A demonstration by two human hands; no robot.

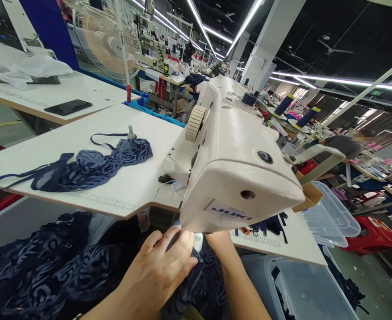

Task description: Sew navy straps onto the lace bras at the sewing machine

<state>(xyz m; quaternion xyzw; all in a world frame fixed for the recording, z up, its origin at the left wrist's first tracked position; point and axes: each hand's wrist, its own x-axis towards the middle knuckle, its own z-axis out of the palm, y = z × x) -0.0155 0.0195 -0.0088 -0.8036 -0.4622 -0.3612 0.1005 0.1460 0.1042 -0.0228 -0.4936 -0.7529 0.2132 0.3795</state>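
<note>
A sewing machine (pixel 236 146) blocks the right hand (pixel 217 240), grip unclear; the half-curled left hand (pixel 167 262) holds navy fabric (pixel 211 278); a bra (pixel 96 164) lies left.

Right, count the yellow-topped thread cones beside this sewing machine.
2: the left cone, just beyond the sewing machine, and the right cone, slightly lower in the picture. The machine may hide others.

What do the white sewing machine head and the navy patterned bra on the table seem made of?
White sewing machine head: probably painted metal; smooth, glossy, with bright highlights. Navy patterned bra: soft fabric, loosely creased, lighter swirls; lace or print, unclear.
</note>
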